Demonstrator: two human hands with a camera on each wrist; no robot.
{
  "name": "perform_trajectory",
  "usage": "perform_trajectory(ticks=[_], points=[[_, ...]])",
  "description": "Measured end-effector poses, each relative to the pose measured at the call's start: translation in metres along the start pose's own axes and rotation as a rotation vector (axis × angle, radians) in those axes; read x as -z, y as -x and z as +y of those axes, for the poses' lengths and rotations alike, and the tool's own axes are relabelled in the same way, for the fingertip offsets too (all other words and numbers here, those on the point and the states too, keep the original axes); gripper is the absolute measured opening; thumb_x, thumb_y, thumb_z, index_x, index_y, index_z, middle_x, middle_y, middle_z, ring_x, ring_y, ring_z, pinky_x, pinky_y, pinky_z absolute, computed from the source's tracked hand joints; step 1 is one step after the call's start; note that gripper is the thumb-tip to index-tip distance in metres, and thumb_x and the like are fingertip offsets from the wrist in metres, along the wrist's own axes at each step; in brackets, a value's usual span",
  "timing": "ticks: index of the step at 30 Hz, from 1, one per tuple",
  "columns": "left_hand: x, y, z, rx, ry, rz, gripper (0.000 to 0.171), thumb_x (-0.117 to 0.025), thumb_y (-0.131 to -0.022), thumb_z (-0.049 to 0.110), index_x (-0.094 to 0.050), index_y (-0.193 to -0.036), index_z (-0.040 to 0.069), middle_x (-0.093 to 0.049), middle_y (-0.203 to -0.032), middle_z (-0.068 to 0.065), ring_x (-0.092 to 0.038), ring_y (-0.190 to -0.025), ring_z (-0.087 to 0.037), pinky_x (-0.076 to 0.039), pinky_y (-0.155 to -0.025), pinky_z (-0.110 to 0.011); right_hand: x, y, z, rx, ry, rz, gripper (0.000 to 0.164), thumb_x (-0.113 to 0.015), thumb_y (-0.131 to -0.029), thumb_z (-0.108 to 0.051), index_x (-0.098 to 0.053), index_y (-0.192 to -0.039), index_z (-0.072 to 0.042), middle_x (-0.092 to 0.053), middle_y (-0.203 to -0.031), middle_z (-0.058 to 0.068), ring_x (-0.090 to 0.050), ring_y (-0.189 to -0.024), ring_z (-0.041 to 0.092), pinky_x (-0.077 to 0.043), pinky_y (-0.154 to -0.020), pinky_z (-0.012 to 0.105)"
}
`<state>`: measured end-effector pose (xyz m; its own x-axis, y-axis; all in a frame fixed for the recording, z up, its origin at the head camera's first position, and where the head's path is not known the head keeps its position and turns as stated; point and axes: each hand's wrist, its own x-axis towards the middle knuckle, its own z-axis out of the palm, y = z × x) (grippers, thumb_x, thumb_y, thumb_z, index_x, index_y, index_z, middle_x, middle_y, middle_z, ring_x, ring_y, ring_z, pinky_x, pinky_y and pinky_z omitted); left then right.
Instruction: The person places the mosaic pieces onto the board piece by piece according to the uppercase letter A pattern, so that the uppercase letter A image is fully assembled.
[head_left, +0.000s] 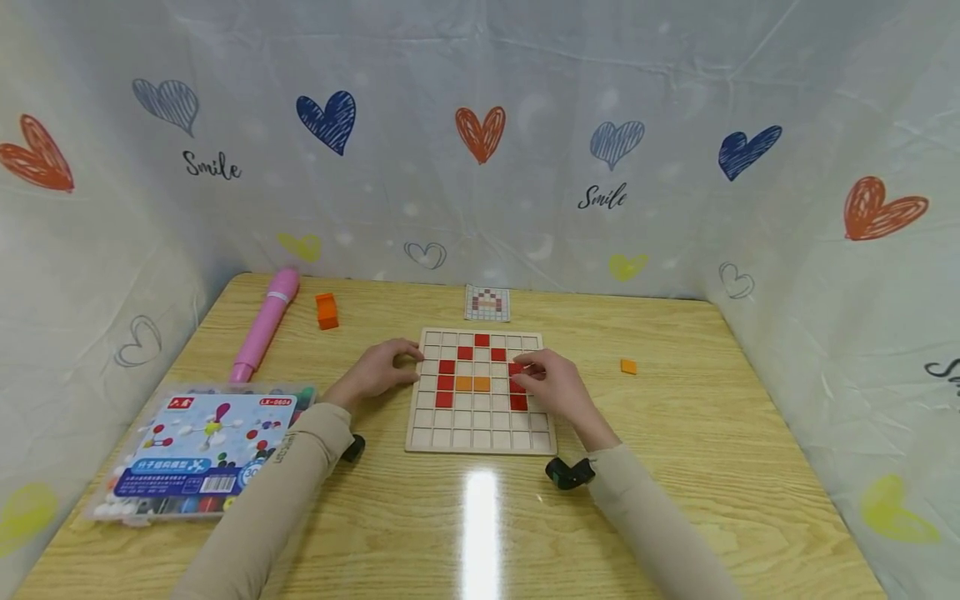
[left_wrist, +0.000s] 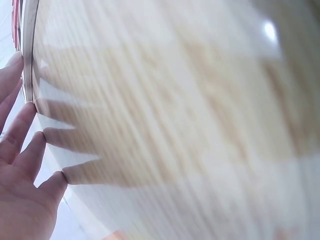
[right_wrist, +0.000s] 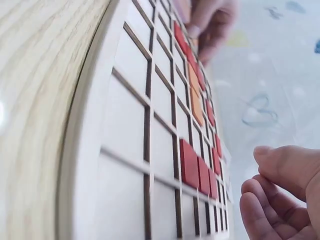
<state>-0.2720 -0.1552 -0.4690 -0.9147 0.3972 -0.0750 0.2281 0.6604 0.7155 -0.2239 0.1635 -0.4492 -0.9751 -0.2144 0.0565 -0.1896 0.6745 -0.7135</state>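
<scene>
A wooden grid board [head_left: 472,442] lies on the table with red and orange square tiles set in its cells. My left hand [head_left: 385,366] rests at the board's left edge, fingers spread and gently bent, fingertips on the table and at the rim in the left wrist view. Over the right part of the board is my right hand [head_left: 556,382], its fingertips close to the right column of red tiles [head_left: 518,402]. In the right wrist view its thumb and fingers are loosely bent with no tile showing between them. Two orange tiles [head_left: 473,383] sit side by side mid-board.
A small pattern card [head_left: 487,303] lies behind the board. One loose orange tile [head_left: 628,367] is to the right. At left are a plastic case of molecular model parts [head_left: 202,454], a pink tube [head_left: 264,327] and an orange block [head_left: 327,311]. A printed curtain surrounds the table.
</scene>
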Motion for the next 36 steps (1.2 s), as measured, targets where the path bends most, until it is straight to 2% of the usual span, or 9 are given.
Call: perform_trajectory(ticks=[4,9,14,21,25,29,36], points=[[0.001,0.001,0.001,0.01,0.019,-0.004,0.03,-0.07,-0.091,0.012,-0.065,-0.119,0.004,-0.046,-0.146,-0.017,-0.031,-0.141,-0.037,-0.022,-0.117,-0.051,0.014,0.015,0.017,-0.061,-0.069,0.044,0.034,-0.069,-0.093,-0.021,-0.066,-0.123,-0.006,-0.065,-0.115,0.01,-0.064,-0.102,0.025,-0.054,-0.088,0.041],[0.0,0.001,0.0,0.006,0.02,-0.003,0.03,-0.07,-0.091,0.012,-0.064,-0.119,0.004,-0.046,-0.146,-0.018,-0.031,-0.141,-0.038,-0.022,-0.117,-0.052,0.034,0.029,0.044,-0.121,-0.096,0.106,0.037,-0.066,-0.095,-0.025,-0.064,-0.127,-0.006,-0.063,-0.122,0.012,-0.061,-0.109,0.028,-0.051,-0.093,0.044],[-0.001,0.001,-0.001,-0.001,0.022,0.003,0.029,-0.07,-0.091,0.011,-0.065,-0.119,0.004,-0.047,-0.146,-0.018,-0.031,-0.141,-0.038,-0.021,-0.117,-0.052,0.061,0.043,0.069,-0.241,-0.123,0.128,0.047,-0.061,-0.098,-0.031,-0.055,-0.137,-0.005,-0.059,-0.129,0.017,-0.054,-0.118,0.034,-0.049,-0.094,0.048],[-0.001,0.0,0.0,0.015,0.032,0.005,0.029,-0.07,-0.091,0.012,-0.065,-0.119,0.005,-0.046,-0.146,-0.017,-0.031,-0.142,-0.037,-0.021,-0.117,-0.052,0.098,0.053,0.095,-0.381,-0.074,0.195,0.056,-0.058,-0.099,-0.03,-0.044,-0.145,-0.001,-0.048,-0.14,0.025,-0.047,-0.125,0.04,-0.045,-0.096,0.05],[-0.001,0.001,0.0,0.005,0.014,0.005,0.03,-0.07,-0.091,0.012,-0.065,-0.119,0.004,-0.047,-0.146,-0.018,-0.032,-0.141,-0.038,-0.022,-0.117,-0.053,0.11,0.053,0.106,-0.431,-0.046,0.154,0.063,-0.057,-0.099,-0.029,-0.035,-0.148,0.004,-0.04,-0.145,0.03,-0.041,-0.129,0.045,-0.039,-0.103,0.055],[-0.001,0.001,0.001,0.001,0.003,0.001,0.03,-0.07,-0.091,0.012,-0.065,-0.119,0.004,-0.047,-0.145,-0.018,-0.032,-0.141,-0.038,-0.022,-0.116,-0.053,0.114,0.048,0.115,-0.414,-0.005,0.093,0.066,-0.058,-0.099,-0.027,-0.031,-0.148,0.008,-0.038,-0.145,0.032,-0.038,-0.131,0.046,-0.035,-0.107,0.056],[-0.002,0.001,0.0,0.015,0.012,0.001,0.029,-0.07,-0.09,0.013,-0.065,-0.118,0.005,-0.047,-0.146,-0.017,-0.031,-0.141,-0.037,-0.022,-0.117,-0.052,0.11,0.031,0.127,-0.266,0.046,0.058,0.063,-0.062,-0.096,-0.023,-0.037,-0.145,0.009,-0.043,-0.142,0.031,-0.045,-0.126,0.045,-0.039,-0.103,0.056]])
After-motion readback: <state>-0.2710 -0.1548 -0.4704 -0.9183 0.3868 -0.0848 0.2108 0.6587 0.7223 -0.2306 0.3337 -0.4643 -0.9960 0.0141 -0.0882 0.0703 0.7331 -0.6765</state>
